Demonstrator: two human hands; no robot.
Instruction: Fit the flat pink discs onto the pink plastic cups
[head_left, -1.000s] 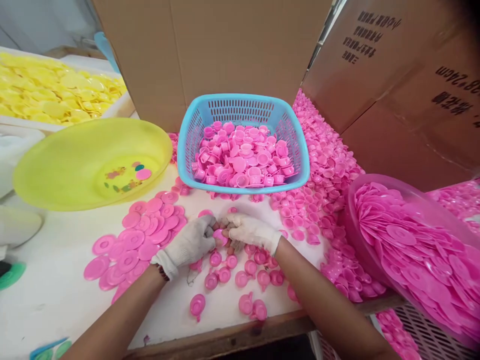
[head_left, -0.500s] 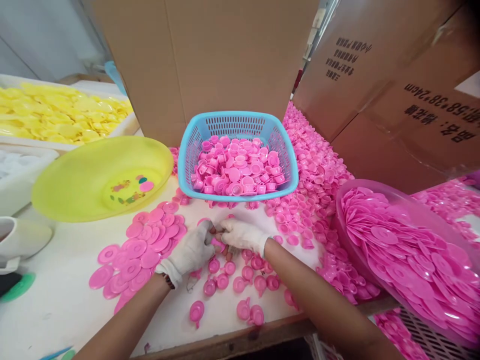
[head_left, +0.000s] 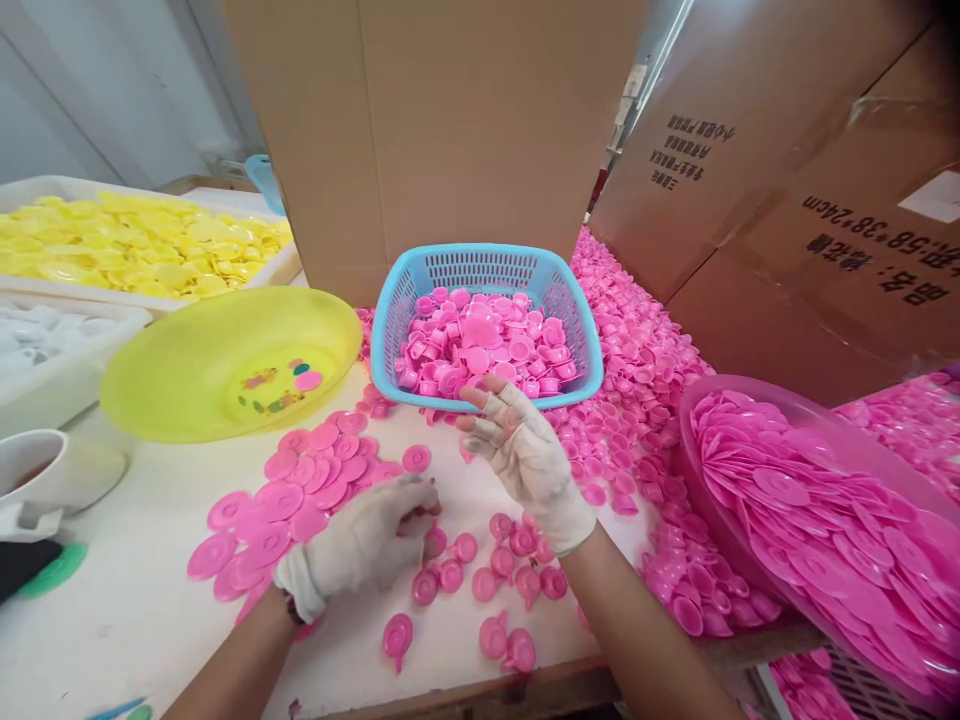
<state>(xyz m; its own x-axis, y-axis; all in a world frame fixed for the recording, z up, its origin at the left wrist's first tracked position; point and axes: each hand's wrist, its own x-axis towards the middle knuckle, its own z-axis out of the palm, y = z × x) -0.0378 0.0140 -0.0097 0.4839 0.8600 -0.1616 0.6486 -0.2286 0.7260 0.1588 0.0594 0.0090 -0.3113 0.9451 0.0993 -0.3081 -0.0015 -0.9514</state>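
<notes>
My right hand (head_left: 529,460), in a white glove with bare fingertips, is raised at the front rim of the blue basket (head_left: 487,402). Its fingers are spread and hold nothing. Small pink toy cups and saucers (head_left: 517,348) fill the basket's bottom; one pink saucer (head_left: 482,330) stands out on top. Low over the table, my gloved left hand (head_left: 367,535) has loosely bent fingers, apart, beside a pink toy cup (head_left: 434,541). Several more cups (head_left: 451,575) lie upside down in front of me. Pink saucers (head_left: 279,500) overlap in a pile left of that hand.
A yellow basin (head_left: 180,400) and a white mug (head_left: 75,475) stand left, near trays of yellow pieces (head_left: 150,245) and white pieces (head_left: 45,335). Pink cups (head_left: 645,350) heap up on the right beside a tub of saucers (head_left: 795,500). Cardboard boxes (head_left: 465,130) rise behind.
My hands, together over the table around a small pink piece, have parted. The right has risen to the basket and opened; the left has moved slightly left and down. The view has shifted slightly.
</notes>
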